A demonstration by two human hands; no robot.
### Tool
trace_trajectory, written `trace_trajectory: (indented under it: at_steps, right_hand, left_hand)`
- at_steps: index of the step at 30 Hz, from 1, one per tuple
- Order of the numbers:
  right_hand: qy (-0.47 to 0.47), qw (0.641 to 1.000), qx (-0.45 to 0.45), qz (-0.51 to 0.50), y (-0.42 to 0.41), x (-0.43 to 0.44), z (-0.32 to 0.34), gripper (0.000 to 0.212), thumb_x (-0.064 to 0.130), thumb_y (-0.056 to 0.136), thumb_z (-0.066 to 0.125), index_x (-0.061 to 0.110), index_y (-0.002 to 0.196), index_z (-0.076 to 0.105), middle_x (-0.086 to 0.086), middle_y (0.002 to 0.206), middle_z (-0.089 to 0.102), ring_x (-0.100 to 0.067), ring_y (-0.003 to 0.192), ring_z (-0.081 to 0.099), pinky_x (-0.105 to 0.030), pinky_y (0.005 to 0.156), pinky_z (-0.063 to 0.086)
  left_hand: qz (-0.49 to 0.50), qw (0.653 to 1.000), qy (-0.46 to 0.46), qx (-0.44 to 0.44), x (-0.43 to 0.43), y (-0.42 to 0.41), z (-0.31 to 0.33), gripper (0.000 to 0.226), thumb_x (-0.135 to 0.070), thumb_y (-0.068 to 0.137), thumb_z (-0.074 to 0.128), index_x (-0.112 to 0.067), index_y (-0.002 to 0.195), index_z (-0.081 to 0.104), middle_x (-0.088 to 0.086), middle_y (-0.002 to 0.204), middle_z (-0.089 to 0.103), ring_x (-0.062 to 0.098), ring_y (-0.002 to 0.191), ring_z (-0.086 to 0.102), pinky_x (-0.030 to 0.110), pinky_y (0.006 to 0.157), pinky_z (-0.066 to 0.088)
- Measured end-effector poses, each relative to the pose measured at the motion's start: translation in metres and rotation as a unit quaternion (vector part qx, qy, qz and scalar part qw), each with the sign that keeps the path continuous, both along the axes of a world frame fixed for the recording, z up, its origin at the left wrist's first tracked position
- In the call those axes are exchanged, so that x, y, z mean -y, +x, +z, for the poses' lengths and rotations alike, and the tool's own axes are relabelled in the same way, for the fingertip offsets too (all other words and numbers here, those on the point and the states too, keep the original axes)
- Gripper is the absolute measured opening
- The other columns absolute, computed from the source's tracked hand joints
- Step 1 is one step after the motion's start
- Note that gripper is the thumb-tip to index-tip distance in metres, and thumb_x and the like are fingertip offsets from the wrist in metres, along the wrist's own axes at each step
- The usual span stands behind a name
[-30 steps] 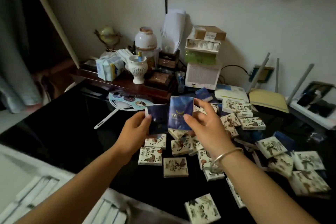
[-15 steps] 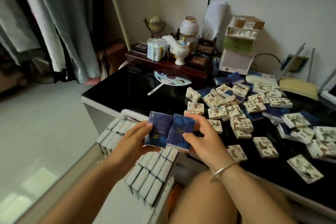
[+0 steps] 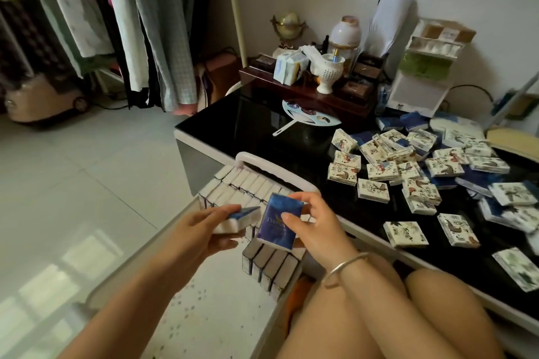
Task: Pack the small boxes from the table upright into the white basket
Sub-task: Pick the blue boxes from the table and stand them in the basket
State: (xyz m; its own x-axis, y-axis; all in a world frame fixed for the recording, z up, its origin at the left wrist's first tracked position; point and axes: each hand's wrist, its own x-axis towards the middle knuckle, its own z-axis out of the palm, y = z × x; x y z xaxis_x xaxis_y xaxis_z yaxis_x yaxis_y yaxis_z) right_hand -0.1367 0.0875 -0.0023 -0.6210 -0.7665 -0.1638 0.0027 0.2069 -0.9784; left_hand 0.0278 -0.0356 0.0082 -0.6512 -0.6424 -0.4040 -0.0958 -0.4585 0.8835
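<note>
Here both hands hover over the white plastic basket [image 3: 264, 164], each gripping one box. The left hand [image 3: 198, 230] curls its fingers and thumb round a small blue-faced box with white edges [image 3: 240, 220], which is tipped almost flat so that its white side shows. Just right of those fingertips, the right hand [image 3: 316, 226] pinches a second small dark-blue box with gold lettering [image 3: 277, 223]. The thumb lies on its front face and the fingers hook over its far top edge. Whether the two boxes touch, I cannot tell.

Beneath the fingers of both hands, rows of packed boxes [image 3: 250, 183] stand on edge inside the basket. Beyond the right fingers and to their right, loose white picture-printed and blue boxes [image 3: 382, 170] lie scattered on the glossy black table [image 3: 256, 125]. A silver bangle [image 3: 344, 268] circles the right wrist.
</note>
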Motion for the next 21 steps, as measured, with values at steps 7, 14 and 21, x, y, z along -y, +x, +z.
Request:
trace_trajectory:
  at_steps: [7,14,21]
  right_hand:
    - [0.021,0.998,-0.006,0.058,0.006,0.034,0.002,0.028,0.008,0.089,0.062,0.023,0.111,0.053,0.009,0.106,0.058,-0.013,0.101,0.061,-0.033,0.081,0.058]
    - [0.009,0.999,-0.035,0.035,0.002,0.058,-0.007,0.009,0.015,0.088,0.065,0.021,0.091,0.059,-0.002,0.097,0.069,-0.014,0.09,0.065,-0.024,0.077,0.055]
    - [0.056,0.957,-0.213,0.189,0.001,0.068,-0.015,0.025,0.011,0.085,0.068,0.023,0.104,0.059,0.011,0.1,0.064,-0.004,0.092,0.061,-0.023,0.083,0.052]
  left_hand:
    - [-0.114,0.992,0.049,0.022,0.02,0.024,-0.012,0.045,-0.026,0.086,0.061,-0.001,0.124,0.06,0.016,0.115,0.07,0.028,0.107,0.068,0.024,0.074,0.06]
    - [-0.053,0.981,-0.078,0.171,0.03,0.027,-0.027,0.049,-0.053,0.095,0.045,-0.013,0.098,0.074,0.006,0.088,0.076,0.02,0.074,0.069,0.025,0.057,0.052]
    - [-0.036,0.877,-0.33,0.346,0.036,0.028,-0.044,0.05,-0.054,0.094,0.048,-0.014,0.072,0.067,0.01,0.065,0.07,0.015,0.045,0.061,0.025,0.049,0.052]
